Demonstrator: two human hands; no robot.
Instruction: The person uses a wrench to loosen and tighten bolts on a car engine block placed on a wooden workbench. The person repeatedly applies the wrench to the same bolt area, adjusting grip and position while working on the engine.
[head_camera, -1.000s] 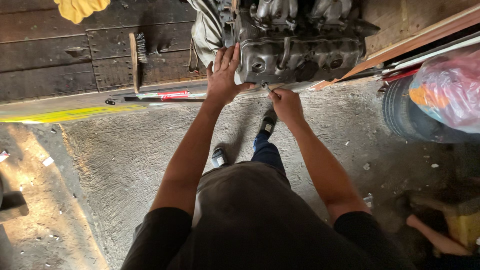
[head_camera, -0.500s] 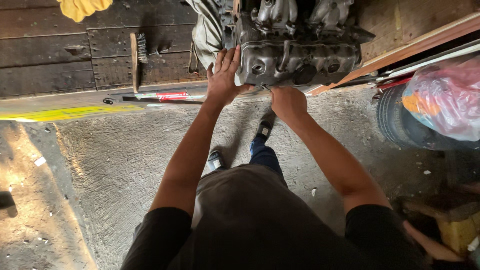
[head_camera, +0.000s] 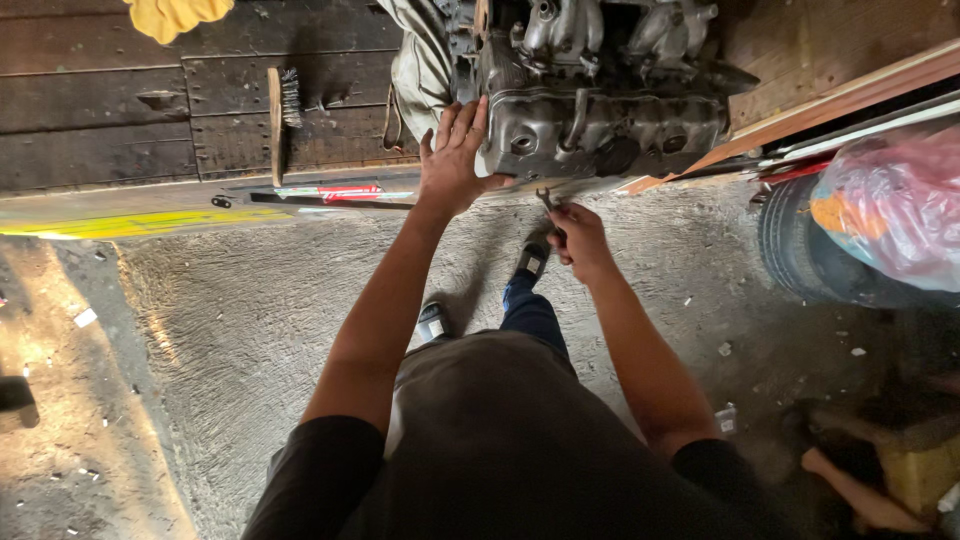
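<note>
1. The engine block (head_camera: 600, 110), grey and grimy, sits on the dark wooden bench (head_camera: 110, 110) at the top of the head view, its near face overhanging the bench edge above the concrete floor (head_camera: 250, 310).
2. The left hand (head_camera: 455, 160) lies flat against the left end of the near face of the engine block, fingers spread and pointing up, the thumb stretched to the right along the lower edge of the casting. It grips nothing; it presses on the metal.
3. The right hand (head_camera: 578, 238) is below the engine block and just clear of it, curled into a fist around the handle of a small open-ended wrench (head_camera: 548, 202).
4. The head of the wrench points up and to the left, close under the lower edge of the engine block, between the two hands. Whether it touches the block cannot be told.
5. The two hands are near each other, the left higher and on the block, the right lower and off it.
6. On the bench to the left of the left hand lie a wire brush (head_camera: 280, 120) with a wooden handle and, along the front edge, a long tool with a red grip (head_camera: 340, 193).
7. A yellow cloth (head_camera: 175, 15) shows at the top left.
8. A pink plastic bag (head_camera: 890, 205) rests on a dark tyre (head_camera: 800, 250) at the right.
</note>
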